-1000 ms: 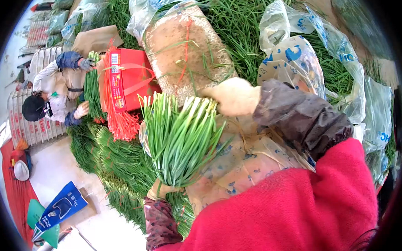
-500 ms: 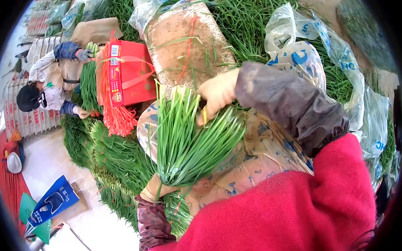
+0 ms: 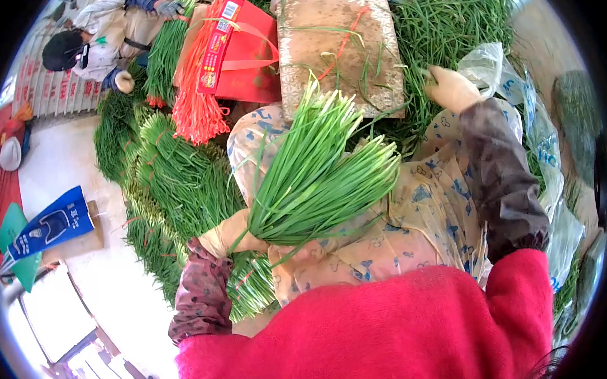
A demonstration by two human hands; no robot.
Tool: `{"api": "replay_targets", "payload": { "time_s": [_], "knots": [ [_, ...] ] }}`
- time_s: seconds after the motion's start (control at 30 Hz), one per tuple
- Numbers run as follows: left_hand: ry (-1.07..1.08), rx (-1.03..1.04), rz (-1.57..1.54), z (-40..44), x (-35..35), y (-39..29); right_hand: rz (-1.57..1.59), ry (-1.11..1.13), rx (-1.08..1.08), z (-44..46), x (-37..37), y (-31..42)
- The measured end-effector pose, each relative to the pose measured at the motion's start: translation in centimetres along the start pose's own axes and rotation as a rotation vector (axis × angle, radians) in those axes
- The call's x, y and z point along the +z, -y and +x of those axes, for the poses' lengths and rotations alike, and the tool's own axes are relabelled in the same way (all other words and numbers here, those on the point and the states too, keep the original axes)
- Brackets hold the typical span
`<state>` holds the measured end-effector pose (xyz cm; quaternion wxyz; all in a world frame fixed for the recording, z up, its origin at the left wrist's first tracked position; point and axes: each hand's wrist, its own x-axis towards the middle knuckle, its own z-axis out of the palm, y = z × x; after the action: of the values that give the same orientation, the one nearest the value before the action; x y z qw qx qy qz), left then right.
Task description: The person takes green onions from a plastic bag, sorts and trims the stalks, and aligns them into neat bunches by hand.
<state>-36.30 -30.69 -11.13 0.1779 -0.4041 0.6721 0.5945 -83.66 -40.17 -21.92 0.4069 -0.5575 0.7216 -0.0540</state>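
Note:
A large bunch of garlic chives [image 3: 316, 169] lies fanned in two parts over my lap, pale cut ends pointing up and to the right. My left hand [image 3: 241, 233], in a pale glove, is closed around the leafy end of this bunch; its fingers are partly hidden under the leaves. Out to the right, my right hand [image 3: 452, 91] is at the edge of a loose heap of garlic chives [image 3: 445, 24], its fingers curled in among the strands. A worn board [image 3: 339, 48] with a red tie and stray leaves on it stands in front of my knees.
A red bag [image 3: 248, 54] with a bundle of red ties [image 3: 204, 113] stands left of the board. Tied chive bunches [image 3: 182, 173] are piled at my left. Clear plastic sheeting [image 3: 549, 154] lies at the right. Another person [image 3: 111, 36] handles chives at the upper left.
My right hand has left the bunch and moved right to the loose heap. My left hand still holds the bunch, which is now more tilted to the right. The view has shifted.

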Motion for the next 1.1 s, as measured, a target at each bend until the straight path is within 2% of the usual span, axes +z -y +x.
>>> {"api": "replay_targets", "payload": {
  "time_s": [0.03, 0.1, 0.17, 0.23, 0.27, 0.3, 0.4, 0.43, 0.5, 0.53, 0.57, 0.63, 0.67, 0.7, 0.73, 0.77, 0.8, 0.87, 0.9, 0.93, 0.97, 1.03, 1.1],
  "knots": [
    [0.01, -0.002, -0.048, 0.1, -0.1, -0.1, -0.566, -0.148, -0.031, -1.8, 0.0, 1.0],
    [0.01, 0.056, 0.01, 0.3, -0.7, -1.3, -0.633, -0.366, -0.281, -5.3, -0.3, 4.5],
    [0.015, 0.105, 0.07, 0.6, -0.8, -2.0, -0.254, -0.178, -0.657, -6.8, -0.2, 8.3],
    [0.044, 0.075, -0.097, 0.8, -1.0, -2.5, -0.168, 0.029, -0.918, -9.9, 1.0, 13.3],
    [0.07, -0.008, -0.332, 0.8, -0.8, -2.4, -0.161, -0.094, -1.068, -10.8, 2.6, 14.6],
    [0.072, -0.008, -0.326, 0.8, -0.7, -2.5, -0.156, -0.22, -1.215, -11.1, 4.6, 15.5],
    [0.032, 0.16, -0.105, 1.0, -0.8, -3.5, -0.172, -0.189, -1.309, -10.7, 7.6, 17.2],
    [0.028, 0.155, -0.111, 0.9, -0.9, -3.8, -0.169, -0.182, -1.314, -10.9, 7.7, 17.2],
    [0.09, 0.182, 0.107, 1.0, -1.0, -4.1, -0.05, -0.025, -1.203, -11.3, 7.1, 16.7],
    [0.145, 0.084, 0.036, 1.0, -1.2, -4.6, 0.091, -0.05, -1.156, -10.9, 6.8, 16.3],
    [0.142, 0.1, 0.037, 1.1, -1.2, -4.5, 0.445, -0.205, -1.092, -10.4, 6.8, 15.4],
    [0.013, 0.243, 0.051, 0.8, -0.5, -4.0, 0.951, 0.115, -0.382, -10.2, 2.2, 14.9],
    [-0.03, 0.322, 0.301, 0.9, 0.0, -2.4, 1.172, 0.007, -0.325, -8.7, 1.4, 13.4],
    [-0.038, 0.34, 0.306, 0.5, 0.2, -2.1, 1.394, -0.101, -0.268, -6.8, 0.5, 11.1],
    [-0.032, 0.21, 0.266, 0.0, 0.5, -1.8, 1.424, -0.011, -0.259, -4.4, -1.4, 7.2],
    [-0.023, 0.077, 0.224, -0.3, 0.7, -1.7, 1.437, 0.032, -0.257, -3.2, -2.2, 4.5],
    [-0.035, 0.059, 0.351, -0.5, 0.6, -2.7, 1.449, 0.075, -0.253, -2.1, -3.0, 1.8],
    [-0.058, 0.023, 0.35, -0.7, 0.6, -3.1, 0.233, -0.462, -0.151, -1.5, -3.2, -0.3],
    [-0.075, -0.025, 0.342, -0.8, 0.7, -3.1, -0.246, -0.305, 0.085, -4.9, -4.7, 4.2],
    [-0.137, 0.082, 0.434, -0.8, 0.9, -2.7, -0.191, -0.258, -0.082, -5.4, -3.7, 4.4],
    [-0.136, 0.093, 0.44, -0.6, 0.8, -2.5, -0.134, -0.21, -0.248, -5.7, -2.7, 4.3],
    [-0.141, 0.113, 0.523, -0.4, 0.8, -2.3, 0.186, 0.078, -0.386, -7.2, -0.9, 7.4],
    [-0.162, 0.105, 0.526, -0.6, 0.4, -3.7, 0.153, -0.022, -0.517, -8.1, 2.8, 10.6]
  ]
}}
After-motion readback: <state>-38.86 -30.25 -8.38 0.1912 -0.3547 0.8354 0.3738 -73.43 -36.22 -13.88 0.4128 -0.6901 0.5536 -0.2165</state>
